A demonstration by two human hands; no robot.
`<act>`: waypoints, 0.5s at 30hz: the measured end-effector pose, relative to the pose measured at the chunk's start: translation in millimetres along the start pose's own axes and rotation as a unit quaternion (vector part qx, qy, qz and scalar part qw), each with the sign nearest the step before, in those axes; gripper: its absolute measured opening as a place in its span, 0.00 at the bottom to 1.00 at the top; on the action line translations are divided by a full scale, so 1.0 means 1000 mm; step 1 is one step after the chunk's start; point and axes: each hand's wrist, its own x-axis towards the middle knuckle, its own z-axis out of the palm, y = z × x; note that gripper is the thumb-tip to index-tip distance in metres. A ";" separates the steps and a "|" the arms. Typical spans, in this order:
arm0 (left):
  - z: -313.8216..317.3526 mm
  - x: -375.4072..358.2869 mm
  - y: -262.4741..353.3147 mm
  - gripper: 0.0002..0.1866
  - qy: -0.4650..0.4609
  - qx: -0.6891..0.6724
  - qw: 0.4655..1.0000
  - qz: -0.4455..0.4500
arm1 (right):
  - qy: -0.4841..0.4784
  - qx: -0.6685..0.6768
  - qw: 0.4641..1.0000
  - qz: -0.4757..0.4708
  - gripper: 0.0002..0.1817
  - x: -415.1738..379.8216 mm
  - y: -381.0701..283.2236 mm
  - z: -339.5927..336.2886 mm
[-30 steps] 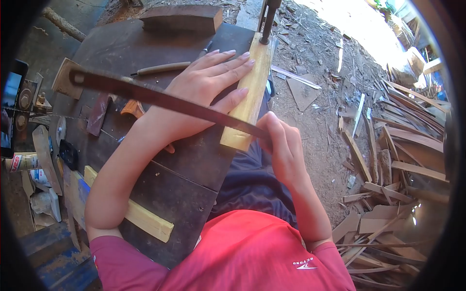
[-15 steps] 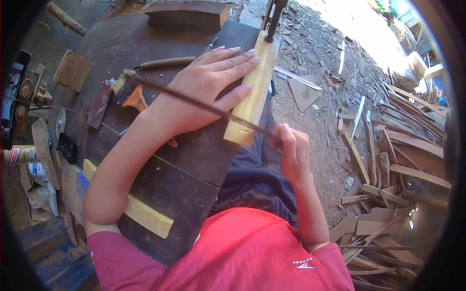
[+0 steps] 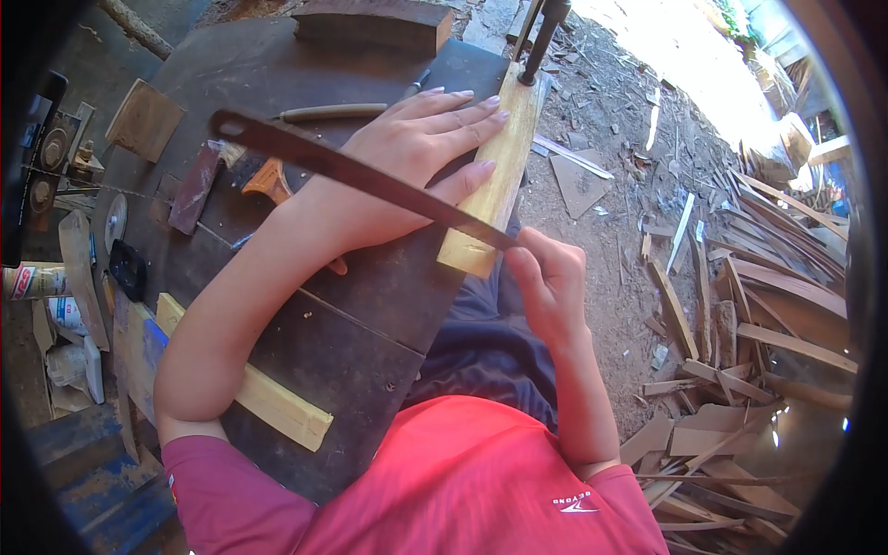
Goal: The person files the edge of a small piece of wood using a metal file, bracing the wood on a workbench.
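My right hand (image 3: 552, 282) is closed around the near end of a long flat metal blade (image 3: 370, 181) with a hole in its far end. The blade slants up and left across the near part of a pale yellow wood piece (image 3: 509, 162) and over my left wrist, its broad face showing. My left hand (image 3: 412, 139) lies flat, fingers outstretched, with the fingertips and thumb on the wood piece. A dark clamp (image 3: 534, 65) stands on the far end of that piece, at the table's edge. A small notch or mark shows near its near end.
On the dark table (image 3: 370, 314) lie an orange-handled tool (image 3: 268, 180), a reddish block (image 3: 196, 190), a thin rod-like tool (image 3: 328, 112) and a yellow wood strip (image 3: 287, 410). A dark wood block (image 3: 370, 28) sits at the back. Wood offcuts (image 3: 731, 305) are heaped at right.
My right hand has shifted slightly left and up. The blade has turned from nearly edge-on to showing its broad face. My left hand stays on the wood piece.
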 end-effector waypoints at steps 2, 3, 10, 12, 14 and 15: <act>0.000 -0.001 -0.001 0.26 0.002 0.000 1.000 0.000 | 0.001 -0.017 1.000 -0.005 0.24 -0.005 0.013 -0.003; 0.001 -0.001 -0.001 0.26 0.003 0.000 1.000 0.001 | 0.004 -0.014 1.000 -0.001 0.24 -0.009 0.020 -0.004; 0.000 -0.001 -0.001 0.27 0.002 -0.010 1.000 0.001 | 0.005 -0.045 0.999 0.009 0.23 -0.039 0.070 -0.022; 0.000 -0.001 -0.001 0.26 0.000 -0.003 1.000 0.003 | -0.002 -0.050 0.999 -0.002 0.23 -0.031 0.056 -0.023; -0.001 0.000 -0.001 0.26 -0.004 0.005 1.000 0.003 | -0.024 -0.021 0.999 -0.004 0.22 -0.014 0.033 -0.018; -0.001 0.000 0.000 0.26 -0.006 0.009 1.000 0.000 | -0.035 -0.005 0.999 -0.005 0.21 -0.007 0.023 -0.015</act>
